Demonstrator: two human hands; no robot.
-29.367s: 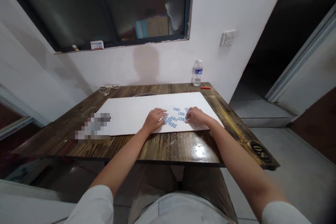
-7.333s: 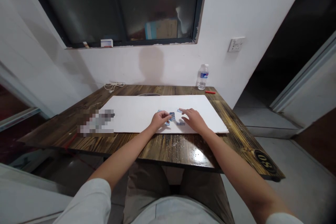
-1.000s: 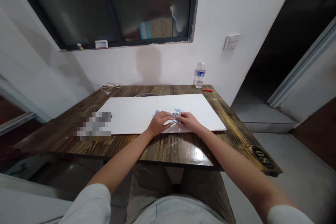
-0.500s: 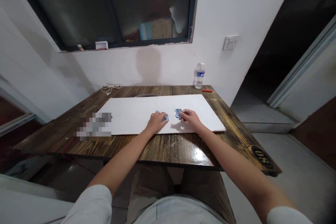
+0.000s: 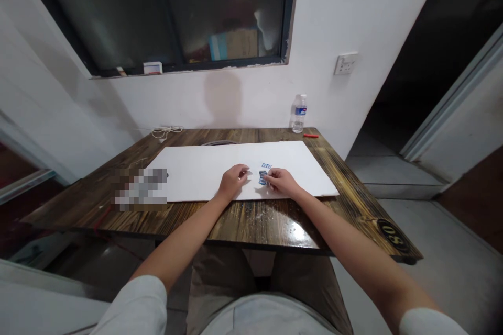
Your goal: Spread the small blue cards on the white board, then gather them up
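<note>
A white board (image 5: 196, 167) lies on the wooden table (image 5: 251, 222). My right hand (image 5: 280, 182) pinches a small stack of blue-and-white pieces (image 5: 262, 177) just above the board. One more blue piece (image 5: 266, 166) lies flat on the board right behind the stack. My left hand (image 5: 233, 180) rests on the board a little to the left, fingers curled; whether it holds a piece is hidden.
A water bottle (image 5: 298, 113) and a red pen (image 5: 310, 136) stand at the table's far right corner. A white cable (image 5: 167, 130) lies at the far left. A blurred patch (image 5: 139, 188) covers something by the board's left end. Open doorway and floor to the right.
The scattered blue pieces have been gathered into a stack over the last half minute. In the last half second my right hand drew the stack nearer, and the piece by my left hand is gone from view.
</note>
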